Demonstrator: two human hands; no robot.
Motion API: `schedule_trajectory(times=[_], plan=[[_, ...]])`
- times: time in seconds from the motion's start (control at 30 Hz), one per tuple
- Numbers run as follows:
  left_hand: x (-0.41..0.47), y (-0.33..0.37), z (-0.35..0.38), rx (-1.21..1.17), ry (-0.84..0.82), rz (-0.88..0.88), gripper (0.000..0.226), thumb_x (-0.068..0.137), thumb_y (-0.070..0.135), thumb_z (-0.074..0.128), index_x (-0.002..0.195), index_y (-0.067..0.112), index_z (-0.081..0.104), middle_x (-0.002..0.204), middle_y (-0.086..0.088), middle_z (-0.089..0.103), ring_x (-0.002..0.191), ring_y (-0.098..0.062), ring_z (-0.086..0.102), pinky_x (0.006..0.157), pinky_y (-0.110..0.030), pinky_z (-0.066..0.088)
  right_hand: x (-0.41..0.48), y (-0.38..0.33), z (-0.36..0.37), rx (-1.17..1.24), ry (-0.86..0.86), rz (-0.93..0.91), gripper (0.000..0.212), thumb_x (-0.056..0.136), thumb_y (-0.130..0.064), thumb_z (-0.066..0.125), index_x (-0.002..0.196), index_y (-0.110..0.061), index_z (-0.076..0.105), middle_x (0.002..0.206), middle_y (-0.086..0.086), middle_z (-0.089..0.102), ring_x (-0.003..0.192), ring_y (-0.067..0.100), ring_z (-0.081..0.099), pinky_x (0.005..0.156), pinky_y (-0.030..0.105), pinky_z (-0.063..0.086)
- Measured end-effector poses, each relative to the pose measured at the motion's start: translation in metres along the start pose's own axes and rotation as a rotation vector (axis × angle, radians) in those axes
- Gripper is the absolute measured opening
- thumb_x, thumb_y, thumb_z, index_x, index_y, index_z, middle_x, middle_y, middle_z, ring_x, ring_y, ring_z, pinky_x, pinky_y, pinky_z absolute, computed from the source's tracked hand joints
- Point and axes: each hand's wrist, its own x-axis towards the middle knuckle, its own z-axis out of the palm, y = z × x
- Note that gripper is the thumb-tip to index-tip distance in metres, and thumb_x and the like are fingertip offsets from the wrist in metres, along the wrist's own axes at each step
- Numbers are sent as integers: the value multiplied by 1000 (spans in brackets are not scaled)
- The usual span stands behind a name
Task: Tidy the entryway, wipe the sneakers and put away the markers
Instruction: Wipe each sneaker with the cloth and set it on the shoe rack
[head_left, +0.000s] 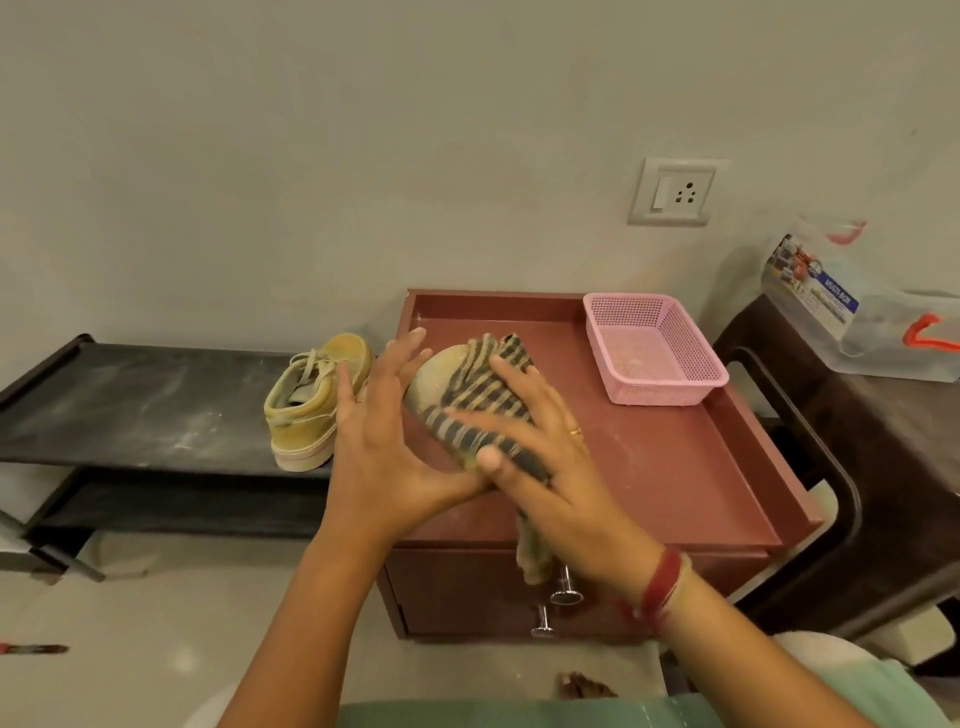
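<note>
Left fingers (400, 353): straight, spread, laid flat along one side of a tan sneaker (434, 376); nothing curled round it. The left hand (374, 431) props the shoe from the 9 o'clock side.

Right fingers (467, 415): spread and nearly straight, pressing a striped cloth (483, 400) down over the sneaker. Right hand (550, 457) covers the shoe from 3 o'clock; the cloth's loose tail hangs below the palm. Ring on one finger; red thread band (660, 587) at the wrist.

Held sneaker: raised between both hands, above the left part of the maroon cabinet surface (675, 467), which has a raised rim.

At 2 o'clock from the hands: pink mesh basket (670, 389) on the same surface.

At 9 o'clock: second sneaker (306, 405), upright on the black shoe rack (130, 400), just beside the left hand.

At 1 o'clock, on the wall: socket plate (672, 192). At 3 o'clock: a plastic bag (857, 312) on a dark brown stool (883, 441).
</note>
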Motion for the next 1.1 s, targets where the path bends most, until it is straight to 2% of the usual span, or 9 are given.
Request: schedule_trajectory(times=[0.1,0.27,0.4,0.53,0.63,0.7,0.83,0.97,1.1], plan=[[-3,-6,5,105,13,-22,109,55,71,72,141,18,31,132,12,52,121,-2,51,112,-64,12,8,8,-4,230,89,191,30,80,-63,45,110,-68,47,148,-18,31,140,3,19,116,46,18],[-4,-5,3,112,7,-21,99,67,81,53,138,14,34,126,17,54,118,-1,49,116,-57,1,-7,5,6,-61,-65,15,38,86,-65,34,122,-60,45,152,-26,14,144,6,-3,114,43,3],[-3,-6,6,193,49,-56,102,56,66,72,138,15,39,123,19,49,115,-6,54,116,-59,4,6,12,-3,188,66,219,46,81,-65,42,124,-48,48,150,-16,28,140,0,15,118,43,15],[-5,-5,2,199,-1,-63,96,64,79,55,135,15,44,122,10,57,123,-18,52,116,-56,0,-3,5,8,20,-81,76,37,86,-62,35,122,-64,39,150,-28,17,143,4,-1,115,44,5],[-4,-8,0,298,-27,-75,90,61,71,64,131,16,51,121,2,64,124,-27,53,113,-64,4,14,11,0,115,-13,204,39,86,-58,40,124,-54,43,150,-20,25,143,7,9,118,46,10],[-6,-8,-1,332,-42,-87,89,60,70,65,131,17,52,120,1,64,123,-28,54,112,-66,6,14,11,1,124,9,281,42,85,-57,40,127,-49,42,151,-13,27,143,7,11,118,47,11],[-10,-10,-5,322,-71,-78,91,66,79,54,132,16,53,125,0,62,129,-27,49,112,-67,2,0,8,14,33,-142,109,36,86,-62,33,121,-68,35,150,-32,11,142,2,-8,116,45,0],[-11,-14,-6,345,-58,-131,89,59,69,66,130,18,53,125,3,62,126,-27,52,111,-67,4,15,10,8,152,-60,300,35,84,-60,39,119,-64,36,152,-22,18,144,6,1,118,49,5],[-11,-14,-9,321,-61,-103,88,60,70,62,128,15,55,121,2,65,124,-24,54,110,-68,5,1,9,18,90,-158,161,35,83,-64,32,117,-74,31,150,-33,9,141,0,-11,116,46,-4]])
